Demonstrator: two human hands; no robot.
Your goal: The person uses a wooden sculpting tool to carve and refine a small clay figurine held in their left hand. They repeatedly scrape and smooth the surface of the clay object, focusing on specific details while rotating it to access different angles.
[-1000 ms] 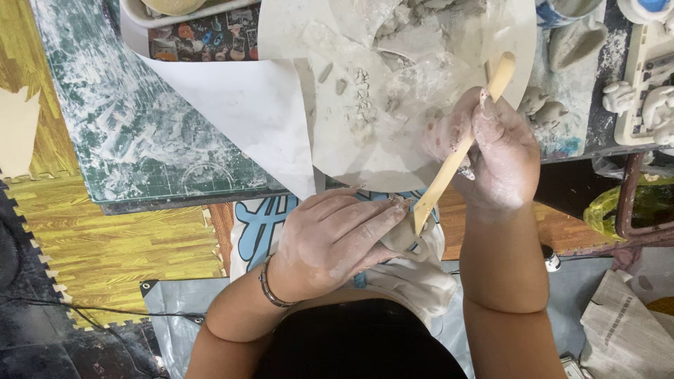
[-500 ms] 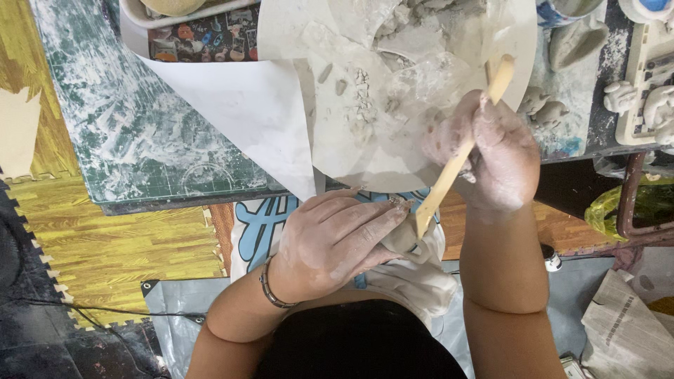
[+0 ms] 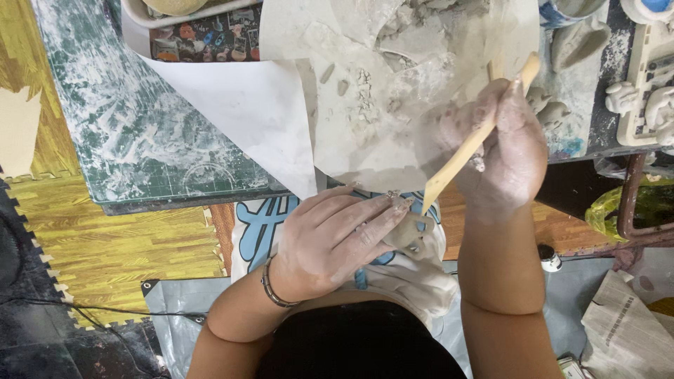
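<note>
Close to the body, the left hand (image 3: 330, 245) clamps its fingers (image 3: 372, 221) around a small grey clay piece (image 3: 413, 231). The right hand (image 3: 509, 151) grips a long pale wooden modelling stick (image 3: 467, 151), slanting down-left, tip just above the clay, before the paper-covered counter (image 3: 239, 112).

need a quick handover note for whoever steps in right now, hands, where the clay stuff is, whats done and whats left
Left hand: closed over a small grey clay piece, held in front of the body below the table edge.
Right hand: grips a wooden modelling stick, its tip right at the clay piece.
Things: clay scraps lie on the round paper sheet on the table; a green cutting mat sits left of it; small finished clay figures stand at the far right.
Done: the piece has a rough shape; detail is too hidden to judge.
Left: it is not yet set down with the other figures.
</note>
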